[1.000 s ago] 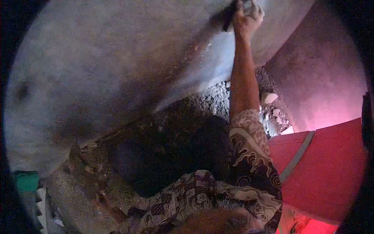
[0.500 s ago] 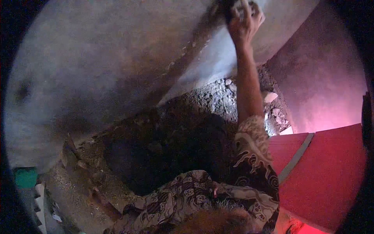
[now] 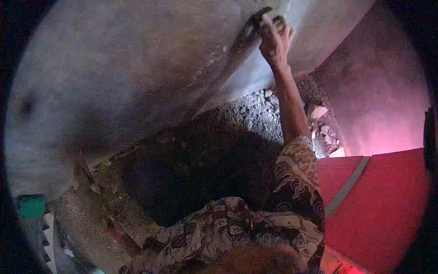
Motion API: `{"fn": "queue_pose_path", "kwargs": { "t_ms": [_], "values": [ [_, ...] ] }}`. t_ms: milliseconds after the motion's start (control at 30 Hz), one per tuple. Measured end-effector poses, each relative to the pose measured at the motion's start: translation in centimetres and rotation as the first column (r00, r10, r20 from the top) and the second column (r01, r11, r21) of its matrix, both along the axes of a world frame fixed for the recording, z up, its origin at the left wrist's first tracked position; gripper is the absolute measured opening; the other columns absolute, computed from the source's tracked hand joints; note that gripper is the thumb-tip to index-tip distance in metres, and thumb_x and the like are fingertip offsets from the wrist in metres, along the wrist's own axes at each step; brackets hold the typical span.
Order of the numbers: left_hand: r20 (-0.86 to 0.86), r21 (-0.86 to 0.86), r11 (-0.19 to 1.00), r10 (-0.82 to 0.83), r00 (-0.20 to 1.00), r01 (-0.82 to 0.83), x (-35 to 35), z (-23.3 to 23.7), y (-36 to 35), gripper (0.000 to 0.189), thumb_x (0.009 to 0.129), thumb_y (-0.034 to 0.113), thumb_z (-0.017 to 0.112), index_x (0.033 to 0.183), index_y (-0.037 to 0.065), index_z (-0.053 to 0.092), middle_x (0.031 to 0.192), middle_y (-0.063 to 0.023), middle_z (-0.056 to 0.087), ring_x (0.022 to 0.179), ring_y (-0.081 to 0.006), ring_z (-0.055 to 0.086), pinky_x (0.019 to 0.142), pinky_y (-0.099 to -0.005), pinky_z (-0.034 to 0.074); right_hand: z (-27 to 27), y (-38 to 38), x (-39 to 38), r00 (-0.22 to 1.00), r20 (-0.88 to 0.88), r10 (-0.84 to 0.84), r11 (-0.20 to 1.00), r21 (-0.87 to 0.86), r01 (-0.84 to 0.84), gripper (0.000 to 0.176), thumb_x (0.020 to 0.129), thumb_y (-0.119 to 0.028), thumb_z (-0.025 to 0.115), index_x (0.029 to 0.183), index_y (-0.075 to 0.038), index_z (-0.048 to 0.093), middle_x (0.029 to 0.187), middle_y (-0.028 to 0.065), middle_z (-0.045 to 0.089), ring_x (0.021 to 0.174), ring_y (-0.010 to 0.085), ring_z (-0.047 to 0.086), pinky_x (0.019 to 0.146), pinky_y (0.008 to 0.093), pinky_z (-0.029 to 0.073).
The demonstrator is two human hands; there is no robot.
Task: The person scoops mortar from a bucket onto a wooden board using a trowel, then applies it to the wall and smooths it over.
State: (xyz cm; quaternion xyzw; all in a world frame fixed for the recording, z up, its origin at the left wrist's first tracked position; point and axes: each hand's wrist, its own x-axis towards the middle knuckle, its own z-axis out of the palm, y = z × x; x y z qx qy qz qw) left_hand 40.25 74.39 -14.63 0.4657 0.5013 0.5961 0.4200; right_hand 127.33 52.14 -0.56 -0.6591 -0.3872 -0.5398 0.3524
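My right hand (image 3: pixel 276 42) is raised at the upper middle against the grey wall (image 3: pixel 150 50). Its fingers are bent and closed around something small and dark that I cannot make out. The arm stretches up from a patterned brown sleeve (image 3: pixel 299 171), and a dark shadow falls on the wall to its left. At the lower left, a dim reddish-brown shape beside the patterned cloth may be my left forearm; my left hand is not clear in the dark.
Rubble and loose soil (image 3: pixel 251 112) lie along the wall's foot, with a pale stone (image 3: pixel 317 111) right of my arm. A red surface (image 3: pixel 383 201) with a grey strip fills the lower right. A green object (image 3: pixel 31 206) stands at the far left.
My right hand has moved down and slightly left along the wall, and its shadow has shifted with it. The view has changed only slightly.
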Motion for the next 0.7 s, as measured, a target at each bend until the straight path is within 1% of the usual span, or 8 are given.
{"fn": "queue_pose_path", "kwargs": {
  "t_ms": [100, 233, 300, 367, 400, 467, 633, 700],
  "values": [
    [-0.013, -0.003, 1.000, 0.010, 1.000, -0.010, -0.4, -0.3, 0.3, 0.031, 0.090, 0.016, 0.060, 0.116, -0.001, 0.058, 0.096, -0.0110, 0.062, 0.085, -0.0237, 0.060, 0.073, -0.0357, 0.051, 2.5, 1.7, -1.3, 0.996, 0.077, 0.044, 0.986, 0.158, -0.055, 0.056, 0.071, -0.005, 0.070, 0.125, -0.019, 0.059, 0.117, 0.0193, 0.053, 0.107, 0.0342, 0.048, 0.089, 0.0463, 0.035],
    [0.013, -0.014, 1.000, 0.017, 1.000, -0.017, -0.3, -0.9, 0.0, 0.031, 0.091, 0.017, 0.060, 0.116, -0.001, 0.058, 0.095, -0.0110, 0.063, 0.084, -0.0237, 0.060, 0.073, -0.0357, 0.051, -3.3, 3.5, -3.9, 0.989, -0.146, -0.039, 0.998, 0.034, 0.044, 0.057, 0.071, -0.010, 0.074, 0.125, -0.019, 0.058, 0.118, 0.0205, 0.052, 0.099, 0.0355, 0.050, 0.088, 0.0474, 0.035],
    [0.022, -0.010, 1.000, 0.015, 1.000, -0.015, -0.3, -1.3, -0.2, 0.031, 0.091, 0.017, 0.060, 0.115, -0.002, 0.058, 0.095, -0.0110, 0.063, 0.084, -0.0237, 0.060, 0.073, -0.0357, 0.051, -7.0, 3.3, -5.5, 0.948, -0.317, 0.021, 0.998, 0.065, 0.000, 0.054, 0.073, -0.017, 0.076, 0.123, -0.019, 0.058, 0.117, 0.0223, 0.052, 0.100, 0.0362, 0.051, 0.090, 0.0471, 0.038],
    [0.028, -0.005, 1.000, 0.014, 1.000, -0.014, -0.1, -1.3, -0.4, 0.031, 0.091, 0.017, 0.060, 0.115, -0.002, 0.058, 0.095, -0.0110, 0.063, 0.083, -0.0237, 0.060, 0.073, -0.0357, 0.051, -7.1, 3.9, -6.4, 0.914, -0.389, 0.117, 0.939, 0.343, 0.026, 0.047, 0.079, -0.021, 0.074, 0.122, -0.012, 0.058, 0.109, 0.0203, 0.057, 0.092, 0.0332, 0.056, 0.083, 0.0412, 0.044],
    [0.035, -0.005, 1.000, 0.014, 0.999, -0.013, -0.2, -1.3, -0.5, 0.031, 0.091, 0.017, 0.060, 0.115, -0.002, 0.058, 0.095, -0.0110, 0.063, 0.083, -0.0237, 0.060, 0.073, -0.0357, 0.051, -6.3, 4.2, -6.2, 0.913, -0.389, 0.122, 0.936, 0.350, 0.024, 0.047, 0.079, -0.021, 0.074, 0.122, -0.012, 0.058, 0.109, 0.0203, 0.057, 0.092, 0.0332, 0.056, 0.083, 0.0412, 0.044],
    [0.038, -0.005, 1.000, 0.014, 0.999, -0.014, -0.1, -1.3, -0.8, 0.031, 0.091, 0.017, 0.060, 0.115, -0.002, 0.058, 0.094, -0.0109, 0.063, 0.083, -0.0237, 0.060, 0.073, -0.0358, 0.051, -2.7, 4.0, -6.3, 0.637, -0.577, 0.511, 0.570, 0.782, 0.251, 0.044, 0.083, -0.026, 0.070, 0.118, -0.002, 0.057, 0.100, 0.0167, 0.061, 0.082, 0.0280, 0.059, 0.075, 0.0359, 0.048],
    [0.048, -0.010, 1.000, 0.026, 0.998, -0.025, -0.4, -1.3, -1.2, 0.031, 0.091, 0.018, 0.060, 0.114, -0.002, 0.059, 0.093, -0.0109, 0.063, 0.082, -0.0237, 0.060, 0.073, -0.0358, 0.050, -3.7, 5.1, -5.1, 0.481, -0.720, 0.500, 0.744, 0.642, 0.187, 0.058, 0.082, -0.028, 0.069, 0.124, 0.008, 0.052, 0.103, 0.0200, 0.059, 0.086, 0.0223, 0.060, 0.076, 0.0344, 0.050],
    [0.059, -0.014, 0.999, 0.033, 0.998, -0.032, -0.7, -1.3, -1.2, 0.031, 0.092, 0.018, 0.060, 0.114, -0.002, 0.059, 0.093, -0.0109, 0.063, 0.082, -0.0237, 0.060, 0.073, -0.0358, 0.050, -3.3, 5.8, -7.2, 0.682, -0.654, 0.328, 0.875, 0.482, 0.041, 0.058, 0.079, -0.021, 0.068, 0.127, 0.007, 0.051, 0.119, 0.0267, 0.050, 0.097, 0.0308, 0.059, 0.083, 0.0360, 0.049]
  ]
}}
